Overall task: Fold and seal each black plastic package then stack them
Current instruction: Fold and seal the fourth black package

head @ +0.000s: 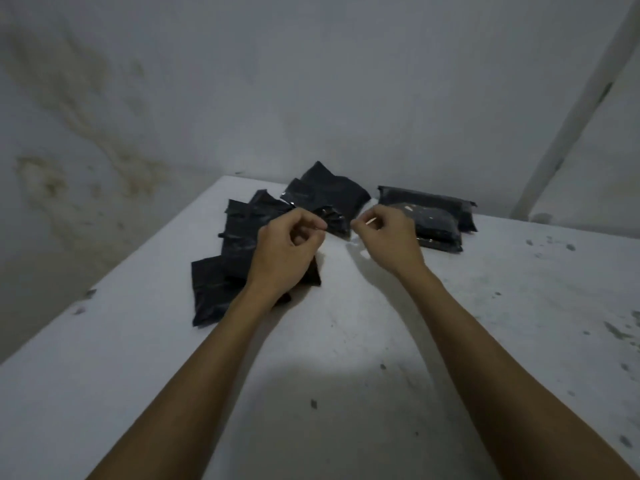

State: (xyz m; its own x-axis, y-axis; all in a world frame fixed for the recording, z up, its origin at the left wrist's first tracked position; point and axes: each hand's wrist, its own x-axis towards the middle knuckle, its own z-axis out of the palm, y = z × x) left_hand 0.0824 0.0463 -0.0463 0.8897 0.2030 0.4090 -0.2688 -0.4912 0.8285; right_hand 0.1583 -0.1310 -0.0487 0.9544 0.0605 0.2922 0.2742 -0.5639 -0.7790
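Above the scuffed white tabletop (pixel 346 341), the left hand (pixel 287 249) and right hand (pixel 388 237) hover with fingers curled, thumb and forefinger pinched; what they pinch cannot be told. Loose black plastic packages (pixel 242 230) sprawl left on it; a stack of sealed black packages (pixel 436 216) sits right.

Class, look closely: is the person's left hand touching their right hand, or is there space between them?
Apart. The head view shows a plain gap of black package and white table between the left hand and the right hand.
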